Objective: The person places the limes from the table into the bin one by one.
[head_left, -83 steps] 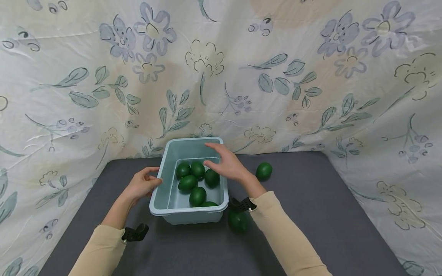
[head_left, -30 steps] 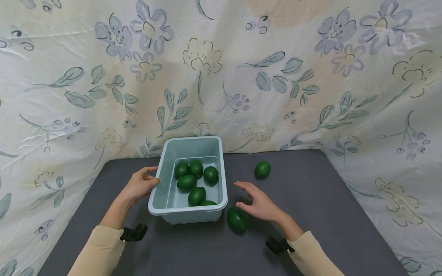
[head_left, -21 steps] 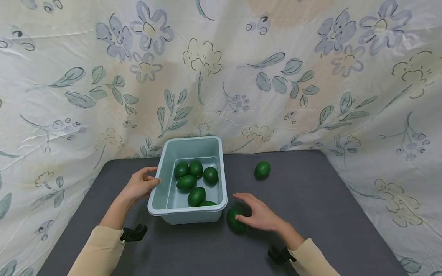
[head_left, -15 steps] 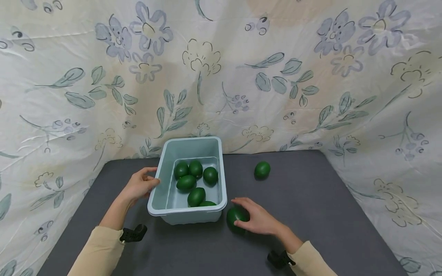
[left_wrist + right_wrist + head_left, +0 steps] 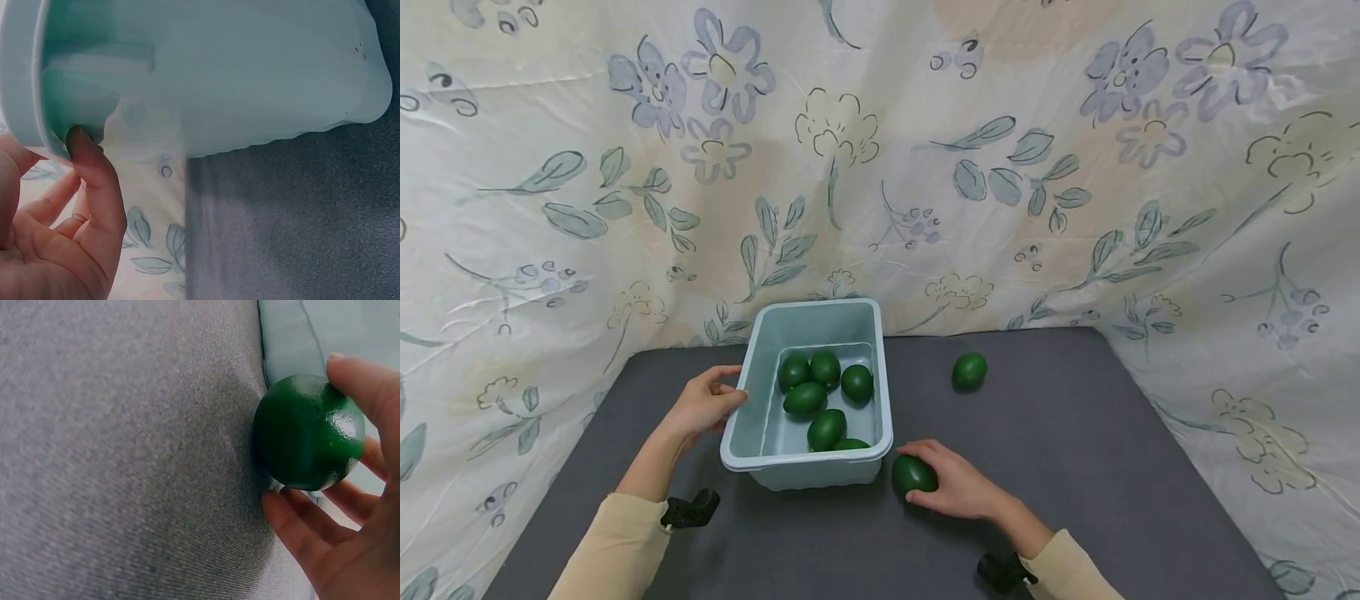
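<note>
Held fruit: a glossy dark green avocado (image 5: 913, 474) lies on the grey surface (image 5: 1075, 433), just beside the near right corner of the tub.
Right hand: the right hand (image 5: 957, 487) is curled round the avocado, thumb on top and fingers (image 5: 300, 519) underneath, as the right wrist view shows.
Left hand: the left hand (image 5: 703, 402) grips the left rim of the tub, thumb (image 5: 94, 175) pressed on the lip.
Tub: a pale blue plastic tub (image 5: 752, 425) sits upright on the surface and holds six green avocados (image 5: 826, 428).
Stray fruit: one more loose avocado (image 5: 969, 370) lies well apart, toward the far right.
Backdrop: a floral cloth (image 5: 880, 167) hangs behind and at both sides.
</note>
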The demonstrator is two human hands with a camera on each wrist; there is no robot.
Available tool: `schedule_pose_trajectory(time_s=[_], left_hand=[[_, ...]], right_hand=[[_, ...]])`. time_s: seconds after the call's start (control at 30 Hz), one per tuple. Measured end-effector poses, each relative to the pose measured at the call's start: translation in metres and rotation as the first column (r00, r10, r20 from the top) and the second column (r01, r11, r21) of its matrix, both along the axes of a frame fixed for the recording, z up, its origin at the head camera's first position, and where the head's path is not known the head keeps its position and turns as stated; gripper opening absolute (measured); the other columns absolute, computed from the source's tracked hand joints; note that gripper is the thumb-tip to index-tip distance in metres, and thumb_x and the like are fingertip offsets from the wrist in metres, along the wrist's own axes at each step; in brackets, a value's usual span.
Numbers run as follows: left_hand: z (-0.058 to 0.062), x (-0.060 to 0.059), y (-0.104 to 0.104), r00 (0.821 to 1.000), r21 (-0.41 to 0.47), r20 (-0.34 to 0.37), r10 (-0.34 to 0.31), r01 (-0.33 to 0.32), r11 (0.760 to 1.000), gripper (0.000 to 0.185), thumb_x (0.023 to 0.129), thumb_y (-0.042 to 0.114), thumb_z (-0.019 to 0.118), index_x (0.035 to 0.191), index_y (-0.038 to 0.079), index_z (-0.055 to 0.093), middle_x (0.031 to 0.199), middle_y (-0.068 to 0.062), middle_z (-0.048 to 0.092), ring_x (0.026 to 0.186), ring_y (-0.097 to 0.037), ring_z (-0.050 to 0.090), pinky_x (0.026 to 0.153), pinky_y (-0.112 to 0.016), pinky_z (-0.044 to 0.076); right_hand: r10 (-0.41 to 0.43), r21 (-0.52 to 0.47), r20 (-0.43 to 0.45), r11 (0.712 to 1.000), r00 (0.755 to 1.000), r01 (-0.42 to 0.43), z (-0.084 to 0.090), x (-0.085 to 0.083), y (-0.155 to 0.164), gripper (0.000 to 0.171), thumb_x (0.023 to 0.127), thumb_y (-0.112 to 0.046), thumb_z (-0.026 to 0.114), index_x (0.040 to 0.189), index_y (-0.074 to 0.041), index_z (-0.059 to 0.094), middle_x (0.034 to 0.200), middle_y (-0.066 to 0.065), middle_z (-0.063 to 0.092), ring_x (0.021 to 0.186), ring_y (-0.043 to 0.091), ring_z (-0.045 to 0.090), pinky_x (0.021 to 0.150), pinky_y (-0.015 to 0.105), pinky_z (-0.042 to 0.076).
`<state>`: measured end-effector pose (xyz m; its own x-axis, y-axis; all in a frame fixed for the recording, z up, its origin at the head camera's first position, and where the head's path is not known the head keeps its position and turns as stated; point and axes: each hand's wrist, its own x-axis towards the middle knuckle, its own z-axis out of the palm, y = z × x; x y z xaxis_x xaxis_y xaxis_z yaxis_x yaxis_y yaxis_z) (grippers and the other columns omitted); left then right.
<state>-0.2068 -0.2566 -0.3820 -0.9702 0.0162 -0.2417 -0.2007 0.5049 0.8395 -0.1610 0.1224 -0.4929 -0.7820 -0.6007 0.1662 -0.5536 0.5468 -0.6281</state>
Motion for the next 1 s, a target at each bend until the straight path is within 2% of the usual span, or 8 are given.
schedule_pose_trajectory(time_s=[0.33, 0.6, 1.0], left_hand=[[-0.001, 0.001, 0.000, 1.000, 0.005, 0.010, 0.005, -0.005, 1.000, 0.058, 0.088, 0.013, 0.055, 0.140, 0.005, 0.030, 0.102, -0.018, 0.058, 0.075, -0.018, 0.059, 0.066, -0.040, 0.055], [-0.001, -0.002, 0.000, 1.000, 0.001, 0.001, 0.012, -0.012, 1.000, 0.058, 0.088, 0.012, 0.055, 0.141, 0.005, 0.030, 0.103, -0.017, 0.060, 0.074, -0.017, 0.061, 0.064, -0.039, 0.055], [-0.002, -0.003, -0.001, 1.000, -0.017, 0.001, 0.010, -0.010, 1.000, 0.058, 0.088, 0.013, 0.055, 0.140, 0.005, 0.031, 0.102, -0.017, 0.061, 0.073, -0.017, 0.061, 0.065, -0.038, 0.055]], right_hand=[[-0.002, 0.001, 0.043, 1.000, 0.999, 0.001, -0.002, 0.000, -0.001, 0.053, 0.081, -0.030, 0.068, 0.129, -0.015, 0.050, 0.118, 0.001, 0.053, 0.095, 0.013, 0.056, 0.076, 0.028, 0.049], [-0.039, -0.015, -0.004, 0.999, 0.999, 0.038, -0.001, -0.006, 0.002, 0.054, 0.081, -0.026, 0.070, 0.129, -0.013, 0.050, 0.116, 0.000, 0.053, 0.094, 0.013, 0.056, 0.075, 0.030, 0.049], [-0.110, -0.040, -0.008, 0.993, 0.994, 0.109, 0.007, -0.019, 0.007, 0.056, 0.080, -0.026, 0.070, 0.130, -0.012, 0.050, 0.118, 0.001, 0.054, 0.095, 0.013, 0.055, 0.076, 0.031, 0.048]])
